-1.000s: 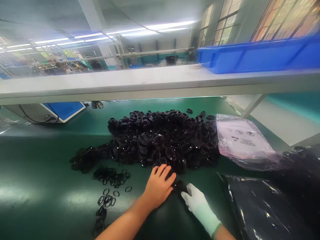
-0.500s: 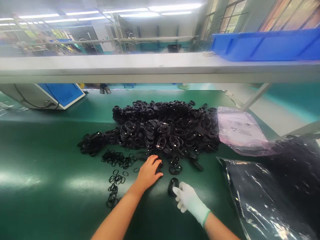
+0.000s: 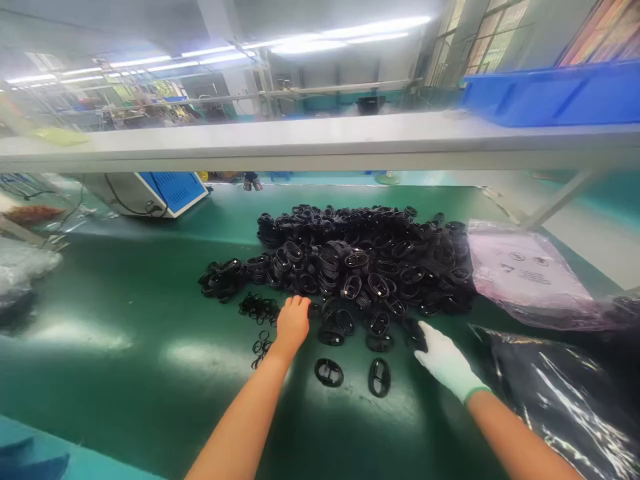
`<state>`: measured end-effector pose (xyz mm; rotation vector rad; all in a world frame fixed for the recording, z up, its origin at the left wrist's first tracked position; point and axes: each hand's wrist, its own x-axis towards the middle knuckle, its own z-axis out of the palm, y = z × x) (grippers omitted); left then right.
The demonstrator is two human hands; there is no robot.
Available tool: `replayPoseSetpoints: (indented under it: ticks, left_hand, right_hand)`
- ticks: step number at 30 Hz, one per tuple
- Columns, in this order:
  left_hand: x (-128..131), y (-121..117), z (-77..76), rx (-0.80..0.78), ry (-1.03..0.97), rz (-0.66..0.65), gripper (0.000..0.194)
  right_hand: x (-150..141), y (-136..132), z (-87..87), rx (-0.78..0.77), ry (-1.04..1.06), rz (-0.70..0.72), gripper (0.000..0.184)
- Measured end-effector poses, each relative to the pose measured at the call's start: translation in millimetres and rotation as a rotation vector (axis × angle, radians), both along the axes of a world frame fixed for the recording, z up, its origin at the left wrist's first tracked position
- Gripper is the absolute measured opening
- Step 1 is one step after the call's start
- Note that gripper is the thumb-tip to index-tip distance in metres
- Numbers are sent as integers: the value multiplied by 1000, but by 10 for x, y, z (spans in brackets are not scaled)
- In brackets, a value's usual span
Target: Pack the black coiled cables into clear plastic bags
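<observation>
A large heap of black oval pieces, some with ribbed sides, lies on the green table. My bare left hand is at its front left edge, fingers curled; what they hold, if anything, is hidden. My right hand, in a white glove, has thumb and fingers around a black piece at the heap's front right. Nearer to me, between the hands, two shiny black oval pieces lie apart, one on the left and one on the right. Thin black rings lie left of my left hand.
Right of the heap are a pinkish plastic bag and a large black plastic bag. A white shelf crosses above the table, with a blue bin on it. A blue-and-grey box stands at back left.
My right hand has let go of the shiny oval piece, now lying on the table, and moved right to another. My left hand has left a second oval piece lying near me. The view has turned left.
</observation>
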<state>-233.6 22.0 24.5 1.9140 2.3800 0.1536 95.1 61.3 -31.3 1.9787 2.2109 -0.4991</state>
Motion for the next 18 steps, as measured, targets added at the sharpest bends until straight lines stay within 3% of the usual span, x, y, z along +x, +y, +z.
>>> replayPoseSetpoints:
  ticks: [4,8,11,14,18]
  left_hand:
    - [83,43,65,-31,-9,23,15]
    - [283,-297,91,-188,-109,85,15]
    - [554,-616,43,-263,-166,-54,26]
    - [858,-818,-89,-194,-185,-298,47]
    - [1253,-728,-301,-225,-266,-404,72]
  right_hand:
    - [25,-354,6,27,-78,41,55]
    - [50,-677,-43,38,-123,50,49]
    - [10,-727,-7,11,-34,-37,47]
    - [-52,-734,83,-158,367,-253,42]
    - [-132,-835,156,-501,1174,-560,44]
